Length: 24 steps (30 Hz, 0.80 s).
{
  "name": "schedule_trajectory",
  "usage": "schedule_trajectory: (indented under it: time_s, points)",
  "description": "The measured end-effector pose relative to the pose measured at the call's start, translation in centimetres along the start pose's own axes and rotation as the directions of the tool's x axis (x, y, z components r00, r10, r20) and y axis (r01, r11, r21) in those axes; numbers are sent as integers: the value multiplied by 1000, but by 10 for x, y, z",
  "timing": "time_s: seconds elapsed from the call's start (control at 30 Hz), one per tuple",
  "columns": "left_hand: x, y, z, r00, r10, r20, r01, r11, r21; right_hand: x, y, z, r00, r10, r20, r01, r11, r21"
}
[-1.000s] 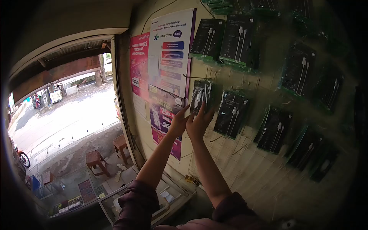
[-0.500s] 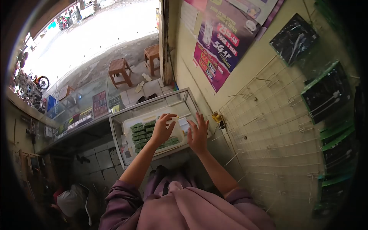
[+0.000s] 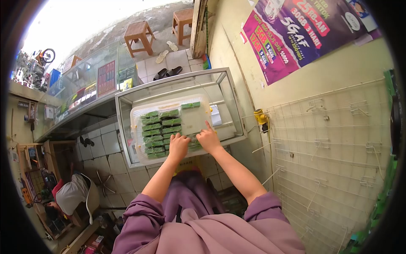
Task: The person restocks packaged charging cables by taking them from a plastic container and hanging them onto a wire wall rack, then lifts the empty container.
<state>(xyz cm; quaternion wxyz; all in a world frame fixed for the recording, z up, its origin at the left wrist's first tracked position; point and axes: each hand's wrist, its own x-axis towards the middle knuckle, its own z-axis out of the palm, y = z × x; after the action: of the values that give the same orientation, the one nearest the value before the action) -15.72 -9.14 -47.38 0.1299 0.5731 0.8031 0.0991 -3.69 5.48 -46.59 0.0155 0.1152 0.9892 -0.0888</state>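
A pale plastic tray (image 3: 195, 120) lies on the glass-topped case and holds rows of narrow green packets (image 3: 151, 127). One separate packet (image 3: 190, 105) rests near the tray's far edge. My left hand (image 3: 178, 146) is low over the near middle of the tray, its fingers bent down onto the green packets. Close beside it, my right hand (image 3: 208, 139) bends its thumb and lower fingers at the packets in the near right part, while its index finger points forward. Both hands partly cover the packets under them.
Another glass display case (image 3: 91, 91) stands at the left. Beyond are brown stools (image 3: 138, 37) and black sandals (image 3: 168, 73). A wire rack (image 3: 321, 156) lines the right wall under a purple poster (image 3: 296, 40). A person in a grey top (image 3: 72, 192) sits at lower left.
Both hands have come down from raised, spread positions above the tray to the packets at its near side, and their fingers have bent. The view has tilted downward.
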Motion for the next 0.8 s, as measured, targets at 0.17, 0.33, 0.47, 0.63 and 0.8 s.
schedule_trajectory:
  time_s: [0.17, 0.33, 0.47, 0.63, 0.8]
  points:
    - [13, -4, 4, 996, -28, 81, 24, 998, 53, 12, 2, 21, 999, 15, 47, -8, 989, -147]
    - [22, -8, 14, 988, -106, -114, 111, 993, 35, 26, 12, 16, 1000, -26, 12, 28, 977, -213]
    - [24, -6, 18, 983, -102, -152, 100, 995, -19, 27, 12, 30, 999, -29, 38, 38, 968, -249]
    - [8, 1, -4, 991, -119, -59, 98, 957, -271, 6, -1, 15, 997, -41, -60, 26, 973, -231]
    - [-9, 7, -60, 990, -24, 140, 115, 713, -692, -19, -20, -66, 998, -37, -41, 29, 980, -197]
